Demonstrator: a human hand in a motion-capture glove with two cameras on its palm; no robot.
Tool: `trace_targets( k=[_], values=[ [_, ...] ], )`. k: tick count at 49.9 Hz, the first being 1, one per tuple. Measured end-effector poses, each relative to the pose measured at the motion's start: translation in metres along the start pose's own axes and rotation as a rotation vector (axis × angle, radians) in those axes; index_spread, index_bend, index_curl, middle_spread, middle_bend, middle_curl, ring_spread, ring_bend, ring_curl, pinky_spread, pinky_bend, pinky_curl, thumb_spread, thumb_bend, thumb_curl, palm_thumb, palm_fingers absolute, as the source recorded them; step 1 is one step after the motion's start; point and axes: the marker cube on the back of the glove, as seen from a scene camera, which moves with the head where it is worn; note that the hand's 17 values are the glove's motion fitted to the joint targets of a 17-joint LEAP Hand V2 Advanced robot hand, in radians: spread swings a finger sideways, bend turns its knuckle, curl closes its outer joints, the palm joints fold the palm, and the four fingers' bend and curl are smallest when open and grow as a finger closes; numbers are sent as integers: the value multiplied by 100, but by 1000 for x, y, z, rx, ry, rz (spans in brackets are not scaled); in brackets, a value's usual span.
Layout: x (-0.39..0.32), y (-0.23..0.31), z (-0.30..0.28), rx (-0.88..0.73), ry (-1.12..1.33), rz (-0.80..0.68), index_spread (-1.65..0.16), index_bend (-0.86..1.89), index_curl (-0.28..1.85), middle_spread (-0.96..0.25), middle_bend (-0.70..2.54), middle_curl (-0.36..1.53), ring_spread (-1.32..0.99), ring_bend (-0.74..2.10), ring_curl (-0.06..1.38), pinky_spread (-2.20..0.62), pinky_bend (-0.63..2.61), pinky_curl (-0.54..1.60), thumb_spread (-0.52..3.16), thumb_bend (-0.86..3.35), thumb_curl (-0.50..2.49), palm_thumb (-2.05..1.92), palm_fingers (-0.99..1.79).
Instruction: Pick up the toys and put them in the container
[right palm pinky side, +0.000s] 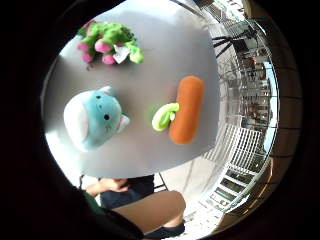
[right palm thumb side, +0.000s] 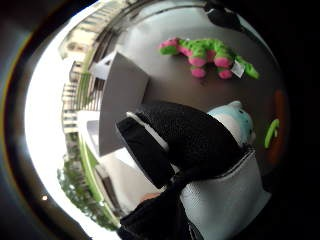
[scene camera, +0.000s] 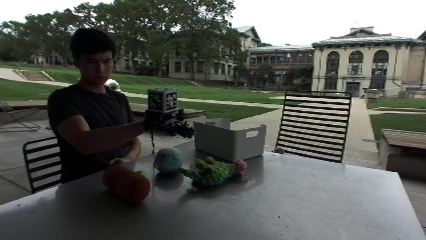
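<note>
Outside view: the gloved right hand (scene camera: 174, 126) is hovering above the table (scene camera: 299, 200), fingers loosely curled, holding nothing. Carrot toy (scene camera: 126, 184), round blue plush (scene camera: 168, 160) and green dinosaur (scene camera: 212, 171) are lying beside the container (scene camera: 229, 140); no writing is readable.

The gloved right hand (scene camera: 174, 126) is too small and dark to read its fingers; the container (scene camera: 229, 139) hides its own inside; the carrot toy (scene camera: 126, 183) is shadowed
</note>
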Motion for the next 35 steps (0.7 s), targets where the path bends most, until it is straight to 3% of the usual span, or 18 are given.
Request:
trace_targets(
  k=[15, 24, 25, 27, 28, 29, 35],
  values=[
    [20, 10, 79, -162, -7, 15, -29, 17, 36, -7, 31, 35, -9, 23, 19, 3, 43, 32, 113, -7, 16, -10, 14],
    [21, 19, 111, -299, -18, 33, -24, 8, 31, -6, 31, 36, -7, 43, 23, 3, 72, 38, 121, 7, 22, 15, 47],
    [21, 20, 113, -305, -4, 29, -24, 12, 32, -6, 34, 37, -6, 40, 22, 5, 64, 34, 119, 3, 22, 9, 37],
    [20, 23, 115, -314, 30, 21, -24, -2, 27, -6, 18, 32, -13, 69, 32, -18, 101, 45, 127, 17, 27, 34, 76],
    [19, 24, 116, -317, 46, 18, -23, 5, 26, -6, 26, 34, -9, 53, 23, -7, 84, 36, 126, 11, 25, 25, 51],
    [18, 25, 116, -316, 59, 15, -23, 0, 25, -6, 16, 32, -15, 75, 34, -23, 106, 47, 129, 19, 29, 37, 76],
    [14, 28, 114, -295, 101, 6, -21, 12, 22, -8, 17, 31, -28, 91, 39, -39, 108, 46, 133, 29, 35, 56, 86]
  ],
)
